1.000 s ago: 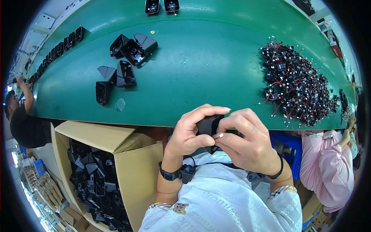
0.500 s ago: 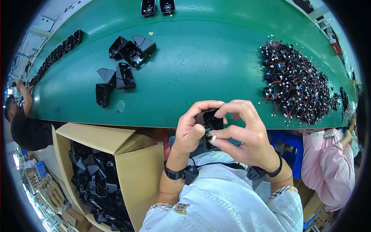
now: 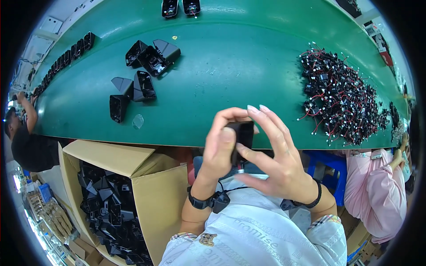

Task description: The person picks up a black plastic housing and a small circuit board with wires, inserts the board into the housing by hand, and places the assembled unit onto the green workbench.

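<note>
Just in front of my body, at the table's near edge, my left hand [image 3: 218, 144] grips a black plastic housing [image 3: 245, 133] by its side, thumb on one face and fingers behind. A small white connector [image 3: 240, 169] shows under the housing. My right hand [image 3: 282, 162] is beside it with its fingers spread apart, slightly blurred. One fingertip of that hand is close to or touching the housing's near face; which of the two I cannot tell. The housing's inside is mostly hidden.
Several black housings [image 3: 153, 61] lie on the green table [image 3: 230, 88] at the left. A heap of small black parts with red wires [image 3: 339, 95] covers its right. A cardboard box [image 3: 162, 208] full of housings stands left of me. A blue stool [image 3: 330, 162] and people are nearby.
My right fingers have come out of their pinch at the housing and spread apart. The housing has been turned in my left hand, and the white connector sits lower.
</note>
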`<control>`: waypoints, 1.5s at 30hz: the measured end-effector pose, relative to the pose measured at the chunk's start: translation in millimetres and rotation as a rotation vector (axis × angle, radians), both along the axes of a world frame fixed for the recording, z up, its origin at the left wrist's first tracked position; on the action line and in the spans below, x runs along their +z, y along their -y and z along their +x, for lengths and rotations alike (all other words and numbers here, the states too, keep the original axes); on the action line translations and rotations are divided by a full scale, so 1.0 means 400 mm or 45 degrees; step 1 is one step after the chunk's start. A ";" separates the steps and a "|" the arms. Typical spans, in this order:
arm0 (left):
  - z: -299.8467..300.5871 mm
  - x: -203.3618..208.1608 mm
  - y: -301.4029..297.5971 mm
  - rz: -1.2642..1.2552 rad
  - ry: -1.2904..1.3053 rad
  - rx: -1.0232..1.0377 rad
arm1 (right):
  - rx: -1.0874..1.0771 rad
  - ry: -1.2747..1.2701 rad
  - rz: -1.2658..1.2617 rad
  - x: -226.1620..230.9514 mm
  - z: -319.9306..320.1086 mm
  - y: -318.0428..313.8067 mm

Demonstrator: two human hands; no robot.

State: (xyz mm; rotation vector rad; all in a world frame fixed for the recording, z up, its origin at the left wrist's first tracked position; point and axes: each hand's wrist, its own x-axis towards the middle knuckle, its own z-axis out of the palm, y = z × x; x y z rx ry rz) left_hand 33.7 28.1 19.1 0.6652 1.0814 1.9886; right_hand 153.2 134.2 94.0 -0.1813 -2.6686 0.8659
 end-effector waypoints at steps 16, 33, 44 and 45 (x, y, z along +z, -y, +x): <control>-0.051 0.068 0.027 -0.139 -0.214 -0.090 | 0.046 -0.405 -2.057 -0.140 0.028 -0.080; -0.112 0.107 0.020 -0.011 -0.174 0.239 | 0.207 -0.238 0.048 0.069 -0.159 -0.042; -0.082 0.088 -0.007 0.129 0.041 0.283 | -0.053 -0.337 0.313 0.063 -0.147 0.016; -0.076 0.084 -0.007 0.144 0.028 0.308 | -0.078 -0.352 0.310 0.057 -0.141 0.018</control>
